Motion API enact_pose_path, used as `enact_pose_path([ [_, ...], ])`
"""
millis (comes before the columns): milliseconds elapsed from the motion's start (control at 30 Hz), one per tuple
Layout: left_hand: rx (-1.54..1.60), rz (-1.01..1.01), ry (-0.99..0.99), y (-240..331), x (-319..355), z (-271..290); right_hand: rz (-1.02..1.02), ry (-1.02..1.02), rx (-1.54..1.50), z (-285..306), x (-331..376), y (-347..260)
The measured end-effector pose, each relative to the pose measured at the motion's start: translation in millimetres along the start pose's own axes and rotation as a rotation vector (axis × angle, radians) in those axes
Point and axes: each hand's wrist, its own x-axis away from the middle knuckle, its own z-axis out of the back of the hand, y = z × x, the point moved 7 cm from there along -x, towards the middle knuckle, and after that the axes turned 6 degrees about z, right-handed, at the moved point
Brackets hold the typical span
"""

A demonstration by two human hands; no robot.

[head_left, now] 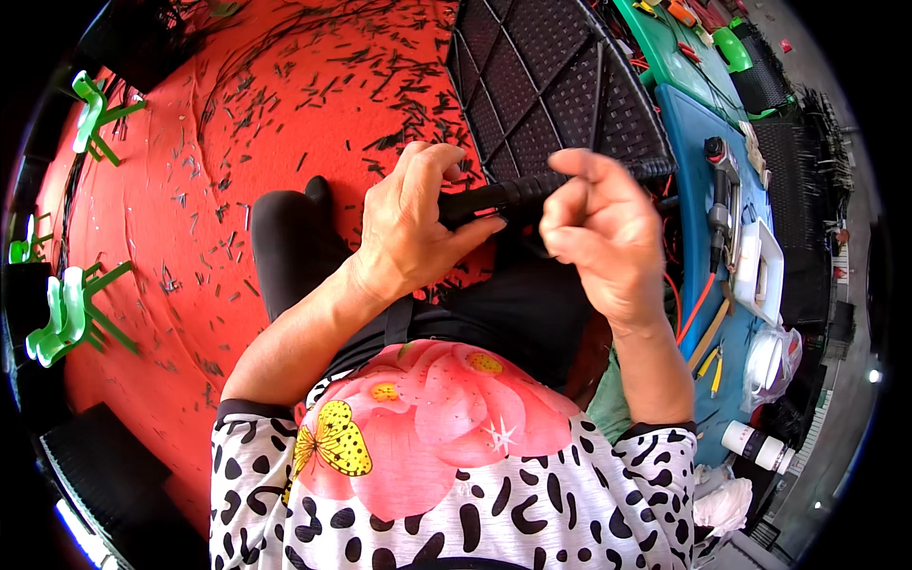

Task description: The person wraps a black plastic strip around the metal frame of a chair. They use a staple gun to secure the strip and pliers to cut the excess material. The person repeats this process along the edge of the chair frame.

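A large black woven rattan panel [532,81] with a diamond pattern of raised cords leans away from my lap. Its near edge is a black wrapped bar [524,193]. My left hand [410,214] is closed round the left end of this bar, thumb below and fingers over the top. Just off the bar, toward its right end, my right hand [610,233] is raised with curled fingers, thumb close against them. The index finger is slightly smeared by motion. Whatever sits between those fingers is hidden or too thin to make out.
Short black offcuts [285,95] litter the red floor [161,247]. Small green stools [71,313] stand at the left. Along the right, a blue table [686,123] bears a power tool [719,204] with an orange cable, a white tray [760,271] and yellow-handled pliers [712,366].
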Motion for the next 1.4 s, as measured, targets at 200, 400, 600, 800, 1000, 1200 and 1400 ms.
enact_pose_path([
  [200,0.014,-0.042,-0.044,2,0,0,0.311,-0.018,-0.064,1,-7,-11],
  [400,-0.163,-0.092,-0.194,22,-11,5,0.537,-0.053,0.258,-22,-17,-38],
  [600,-0.232,-0.133,-0.068,17,-10,-4,0.557,-0.116,0.333,-34,-19,-44],
  [800,-0.218,-0.176,-0.057,12,-8,-3,0.519,-0.195,0.532,-41,-25,-55],
  [1000,-0.13,-0.2,-0.05,9,-7,-3,0.771,-0.351,0.882,-76,-57,-60],
  [1200,-0.088,-0.194,-0.096,7,-8,0,0.6,-0.314,1.01,-74,-98,-49],
  [1400,-0.028,-0.206,-0.083,7,-10,-1,0.771,-0.301,0.971,-49,-104,-29],
])
